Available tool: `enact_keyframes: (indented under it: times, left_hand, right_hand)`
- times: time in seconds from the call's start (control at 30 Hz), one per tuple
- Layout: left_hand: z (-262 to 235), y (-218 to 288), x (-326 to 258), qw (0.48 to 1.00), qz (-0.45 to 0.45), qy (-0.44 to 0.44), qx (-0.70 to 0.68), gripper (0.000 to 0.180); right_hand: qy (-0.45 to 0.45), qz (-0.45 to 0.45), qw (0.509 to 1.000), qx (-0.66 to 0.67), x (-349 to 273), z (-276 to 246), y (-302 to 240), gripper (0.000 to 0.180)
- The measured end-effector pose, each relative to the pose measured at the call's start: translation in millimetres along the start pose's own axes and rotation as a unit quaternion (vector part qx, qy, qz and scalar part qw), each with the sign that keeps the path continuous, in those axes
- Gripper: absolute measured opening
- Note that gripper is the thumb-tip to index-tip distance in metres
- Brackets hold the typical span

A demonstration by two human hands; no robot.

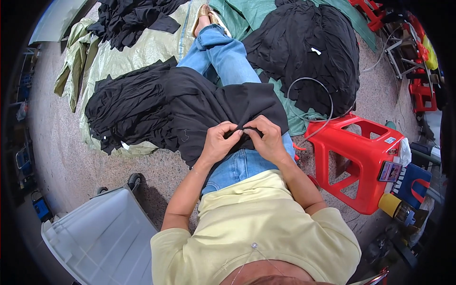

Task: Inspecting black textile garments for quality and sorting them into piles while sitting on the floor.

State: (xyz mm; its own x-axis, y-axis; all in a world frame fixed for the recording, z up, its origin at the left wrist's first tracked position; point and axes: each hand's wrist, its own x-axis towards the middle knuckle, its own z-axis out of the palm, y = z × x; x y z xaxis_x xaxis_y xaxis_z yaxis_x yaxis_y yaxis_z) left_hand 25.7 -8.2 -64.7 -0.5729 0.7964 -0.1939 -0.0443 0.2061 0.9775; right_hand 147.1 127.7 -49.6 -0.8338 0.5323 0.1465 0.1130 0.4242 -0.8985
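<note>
Black fabric [204, 102] lies spread across my lap over blue jeans. Close together above it, my left hand [221, 140] and my right hand [265, 137] each pinch a fold of this cloth between thumb and forefinger. The two sets of fingertips almost meet. A loose pale thread shows on the cloth left of my left hand. Whether anything small sits between the fingertips cannot be seen.
A heap of black garments [128, 107] adjoins my lap on the left; another black pile [304, 52] lies ahead right on green sheeting. To my right stands a red plastic stool [351, 156]. A wheeled grey-white bin [104, 232] is at lower left.
</note>
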Motion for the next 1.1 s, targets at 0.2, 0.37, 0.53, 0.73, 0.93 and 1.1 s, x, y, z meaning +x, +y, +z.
enact_keyframes:
  times: [0.2, 0.37, 0.53, 0.73, 0.93, 1.1]
  left_hand:
    - [5, 1, -1, 0.993, 0.070, 0.029, 0.091, 0.012]
    - [9, 2, -4, 0.994, 0.065, 0.036, 0.073, 0.010]
    - [14, 2, -6, 0.997, -0.027, 0.047, -0.052, 0.008]
    - [6, -2, -5, 0.966, -0.123, 0.058, -0.219, 0.008]
    - [-12, 10, 17, 0.967, -0.190, -0.005, -0.168, 0.003]
    - [-15, 27, 67, 0.912, -0.084, -0.170, 0.363, 0.044]
  right_hand:
    - [-0.018, 0.053, 0.998, 0.022, -1, -2, 0, 0.009]
    - [-0.036, 0.140, 0.985, 0.089, -1, 0, 10, 0.011]
    - [-0.033, 0.291, 0.905, 0.310, -2, 4, 19, 0.010]
    - [-0.081, 0.282, 0.931, 0.215, 3, 1, 14, 0.010]
    - [-0.064, 0.148, 0.985, -0.062, 4, -20, -10, 0.014]
    - [-0.078, -0.134, 0.972, -0.179, 1, -6, -31, 0.017]
